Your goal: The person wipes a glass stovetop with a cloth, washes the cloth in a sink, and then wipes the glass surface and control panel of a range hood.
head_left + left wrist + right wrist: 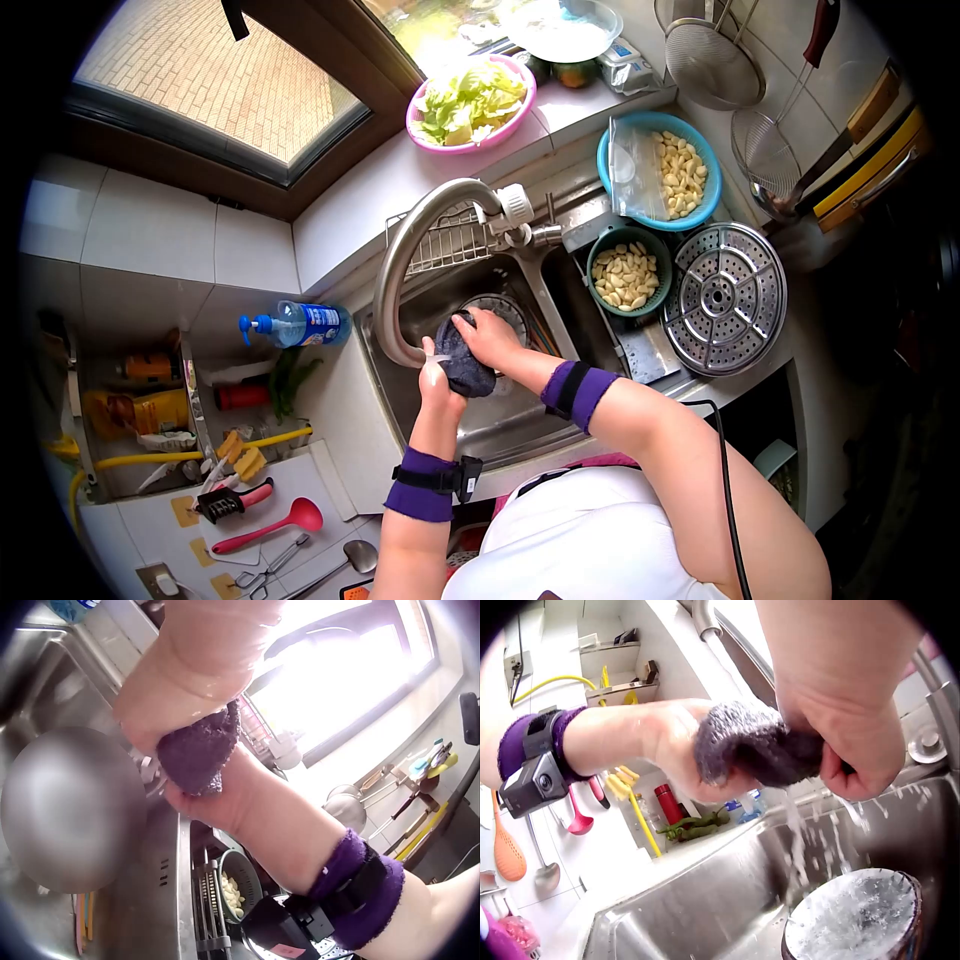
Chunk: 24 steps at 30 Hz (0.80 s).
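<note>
A dark grey cloth (464, 362) is held between both hands under the curved faucet (405, 250), over the steel sink. The left hand (440, 382) grips its near left side, and the right hand (490, 338) grips the other side. In the right wrist view water runs onto the cloth (739, 742) and drips off below; the left hand (682, 742) and right hand (855, 742) have fingers curled round it. The left wrist view shows the cloth (199, 754) bunched between the hands. Below it in the sink stands a round vessel (855, 915) with splashing water.
Right of the sink are a green basket of pale cloves (627, 270), a blue basin (712, 190) and a perforated steel rack (725, 300). A blue soap bottle (312, 324) lies left of the sink. A pink bowl of lettuce (472, 103) is on the windowsill.
</note>
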{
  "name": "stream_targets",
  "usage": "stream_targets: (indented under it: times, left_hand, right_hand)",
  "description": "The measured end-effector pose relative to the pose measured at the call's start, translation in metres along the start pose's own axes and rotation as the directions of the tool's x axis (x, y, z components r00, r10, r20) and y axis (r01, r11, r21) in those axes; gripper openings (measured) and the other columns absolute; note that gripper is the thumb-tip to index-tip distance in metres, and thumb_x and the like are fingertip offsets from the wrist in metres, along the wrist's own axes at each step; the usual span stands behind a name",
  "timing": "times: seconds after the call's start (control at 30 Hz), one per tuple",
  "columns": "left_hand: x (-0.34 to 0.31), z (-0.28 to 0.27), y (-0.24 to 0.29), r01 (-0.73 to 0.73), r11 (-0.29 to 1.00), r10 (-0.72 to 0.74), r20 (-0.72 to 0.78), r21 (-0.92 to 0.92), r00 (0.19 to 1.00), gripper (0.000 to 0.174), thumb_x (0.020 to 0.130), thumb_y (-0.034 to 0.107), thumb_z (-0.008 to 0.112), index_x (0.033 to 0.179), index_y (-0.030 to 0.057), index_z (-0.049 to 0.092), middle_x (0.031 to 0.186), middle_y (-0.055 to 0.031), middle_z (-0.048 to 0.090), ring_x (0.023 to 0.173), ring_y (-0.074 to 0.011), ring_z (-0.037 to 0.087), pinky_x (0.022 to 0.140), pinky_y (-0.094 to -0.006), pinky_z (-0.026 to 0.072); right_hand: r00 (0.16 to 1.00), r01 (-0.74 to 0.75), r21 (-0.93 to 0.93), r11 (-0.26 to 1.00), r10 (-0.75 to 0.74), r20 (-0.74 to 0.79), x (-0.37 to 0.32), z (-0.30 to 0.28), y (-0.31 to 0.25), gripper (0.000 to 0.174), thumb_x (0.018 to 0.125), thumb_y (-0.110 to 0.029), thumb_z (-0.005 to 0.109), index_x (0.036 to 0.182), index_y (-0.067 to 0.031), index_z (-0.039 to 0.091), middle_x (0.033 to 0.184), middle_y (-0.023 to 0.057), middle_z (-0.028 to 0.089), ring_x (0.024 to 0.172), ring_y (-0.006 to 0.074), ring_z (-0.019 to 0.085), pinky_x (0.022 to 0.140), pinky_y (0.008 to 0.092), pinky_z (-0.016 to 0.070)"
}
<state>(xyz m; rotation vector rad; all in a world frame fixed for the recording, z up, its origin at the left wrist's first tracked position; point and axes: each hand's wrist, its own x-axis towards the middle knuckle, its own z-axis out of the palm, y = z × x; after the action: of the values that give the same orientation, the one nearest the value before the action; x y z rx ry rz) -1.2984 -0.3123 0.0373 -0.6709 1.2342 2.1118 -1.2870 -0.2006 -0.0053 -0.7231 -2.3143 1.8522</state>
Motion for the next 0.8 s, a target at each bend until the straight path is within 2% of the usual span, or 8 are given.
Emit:
stream_targets:
  times: [0.17,0.3,0.4,0.53,0.57,0.63,0.77,0.8]
  left_hand:
    - [-0.030,0.022,0.009,0.159,0.983,-0.146,-0.138,0.090,0.980,0.072,0.097,0.063,0.034,0.138,0.0048,0.044,0.139,-0.0156,0.049,0.126,-0.0344,0.049,0.108,-0.0521,0.0369]
    - [0.016,-0.042,-0.005,0.136,0.989,-0.107,0.372,-0.053,0.922,0.066,0.093,0.068,0.038,0.124,0.0116,0.053,0.120,-0.0087,0.056,0.111,-0.0251,0.051,0.102,-0.0475,0.0389]
    - [-0.021,-0.001,-0.001,0.039,0.999,-0.029,0.235,-0.036,0.972,0.052,0.093,0.060,0.050,0.100,0.0100,0.058,0.089,-0.0057,0.058,0.081,-0.0193,0.054,0.086,-0.0339,0.0485]
    - [0.062,-0.099,-0.022,0.025,0.993,-0.048,0.200,0.117,0.979,0.048,0.096,0.051,0.050,0.124,0.0115,0.053,0.120,-0.0119,0.060,0.118,-0.0251,0.051,0.102,-0.0478,0.0417]
    - [0.010,0.008,-0.012,-0.096,0.995,0.100,-0.340,0.027,0.935,0.042,0.096,0.055,0.049,0.103,0.0137,0.058,0.097,-0.0045,0.061,0.089,-0.0234,0.060,0.084,-0.0378,0.0512]
    - [0.025,-0.009,-0.022,-0.147,0.989,0.147,-0.067,-0.007,0.987,0.039,0.099,0.050,0.047,0.105,0.0134,0.058,0.101,-0.0053,0.062,0.093,-0.0238,0.061,0.086,-0.0397,0.0514]
    - [0.031,-0.005,-0.014,0.034,0.998,-0.051,-0.314,-0.060,0.948,0.044,0.100,0.051,0.044,0.110,0.0101,0.058,0.108,-0.0088,0.063,0.098,-0.0249,0.061,0.087,-0.0401,0.0513]
    - [0.020,-0.002,-0.016,-0.043,0.996,0.056,-0.164,0.080,0.985,0.044,0.100,0.051,0.044,0.109,0.0104,0.058,0.107,-0.0081,0.064,0.098,-0.0243,0.061,0.088,-0.0398,0.0511]
  right_hand:
    - [0.992,0.116,0.122,0.986,-0.122,0.042,-0.007,0.001,-0.014,0.037,0.090,-0.041,0.061,0.110,-0.0103,0.064,0.107,0.0194,0.063,0.095,0.0401,0.063,0.084,0.0467,0.0505]
    - [0.958,0.249,0.018,0.968,-0.249,0.144,-0.067,-0.010,-0.056,0.042,0.080,-0.052,0.070,0.094,-0.0125,0.070,0.100,0.0127,0.060,0.088,0.0365,0.066,0.081,0.0451,0.0514]
    - [0.901,0.433,-0.070,0.899,-0.429,0.066,-0.087,-0.002,-0.053,0.038,0.080,-0.054,0.068,0.088,-0.0169,0.070,0.101,0.0103,0.060,0.080,0.0363,0.066,0.077,0.0435,0.0527]
    - [0.956,0.292,-0.154,0.944,-0.291,0.030,-0.057,-0.012,-0.045,0.037,0.087,-0.052,0.061,0.081,-0.0161,0.070,0.089,0.0062,0.063,0.074,0.0331,0.066,0.062,0.0433,0.0538]
    - [0.979,0.193,-0.180,0.965,-0.201,-0.031,-0.038,-0.008,-0.031,0.037,0.090,-0.049,0.057,0.081,-0.0154,0.070,0.084,0.0092,0.065,0.073,0.0341,0.066,0.063,0.0440,0.0540]
    - [0.979,0.156,-0.213,0.964,-0.180,-0.095,-0.021,-0.007,-0.010,0.038,0.091,-0.047,0.056,0.080,-0.0136,0.070,0.082,0.0122,0.065,0.074,0.0349,0.066,0.063,0.0452,0.0538]
    - [0.984,0.168,-0.144,0.975,-0.175,-0.035,-0.047,-0.002,-0.027,0.037,0.093,-0.044,0.052,0.088,-0.0121,0.069,0.092,0.0144,0.067,0.079,0.0368,0.066,0.068,0.0465,0.0536]
    - [0.987,0.155,-0.140,0.978,-0.160,-0.031,-0.043,-0.004,-0.023,0.037,0.094,-0.045,0.051,0.089,-0.0125,0.069,0.092,0.0142,0.067,0.079,0.0372,0.066,0.069,0.0467,0.0534]
